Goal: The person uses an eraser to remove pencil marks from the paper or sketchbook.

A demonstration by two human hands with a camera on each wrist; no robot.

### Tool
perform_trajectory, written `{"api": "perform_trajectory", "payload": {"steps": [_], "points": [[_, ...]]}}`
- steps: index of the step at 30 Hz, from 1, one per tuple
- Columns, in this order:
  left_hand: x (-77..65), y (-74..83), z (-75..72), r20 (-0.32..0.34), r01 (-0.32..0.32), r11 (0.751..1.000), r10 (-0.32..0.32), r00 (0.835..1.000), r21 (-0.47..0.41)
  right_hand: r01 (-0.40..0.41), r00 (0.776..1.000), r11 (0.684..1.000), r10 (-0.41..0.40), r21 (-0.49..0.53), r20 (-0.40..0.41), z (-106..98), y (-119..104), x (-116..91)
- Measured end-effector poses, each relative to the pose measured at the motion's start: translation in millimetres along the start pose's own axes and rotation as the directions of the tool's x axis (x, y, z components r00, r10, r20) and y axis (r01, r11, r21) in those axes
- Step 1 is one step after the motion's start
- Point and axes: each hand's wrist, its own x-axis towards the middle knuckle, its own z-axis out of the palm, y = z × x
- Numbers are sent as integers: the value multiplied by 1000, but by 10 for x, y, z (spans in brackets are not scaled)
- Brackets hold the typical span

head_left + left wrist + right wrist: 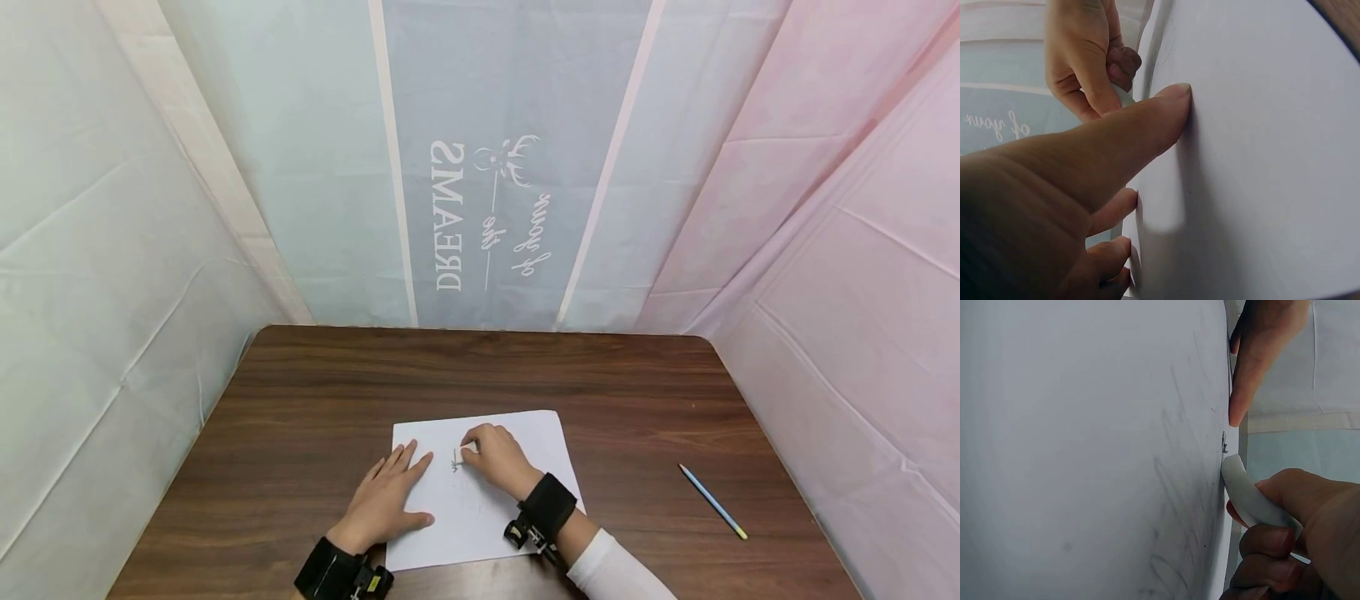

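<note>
A white sheet of paper [487, 521] lies on the table. My left hand [384, 498] rests flat on its left part, fingers spread and thumb stretched out. Between thumb and fingers my right hand [497, 458] pinches a white, slightly bent eraser [1250, 497], whose tip touches the paper near a dark mark. Faint grey pencil strokes [1166, 481] run over the sheet in the right wrist view. In the left wrist view, my left thumb [1147, 119] hides most of the eraser.
A light blue pencil [712, 500] with a yellow end lies to the right of the paper on the brown wooden table [315, 417]. Curtains with printed lettering [487, 217] hang behind the table and on both sides. Each wrist wears a black strap with a small camera.
</note>
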Motion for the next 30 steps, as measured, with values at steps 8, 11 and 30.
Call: {"api": "perform_trajectory", "payload": {"steps": [8, 11, 30], "points": [[-2, 0, -3, 2, 2, 1000, -2, 1000, -4, 0, 1000, 1000, 0, 15, -17, -4, 47, -20], [-8, -1, 0, 5, 1, 1000, -1, 1000, -8, -5, 1000, 1000, 6, 9, -23, -5, 68, -37], [6, -10, 3, 3, -1, 1000, 1, 1000, -13, -16, 998, 1000, 16, 13, -59, -104, 204, -125]]}}
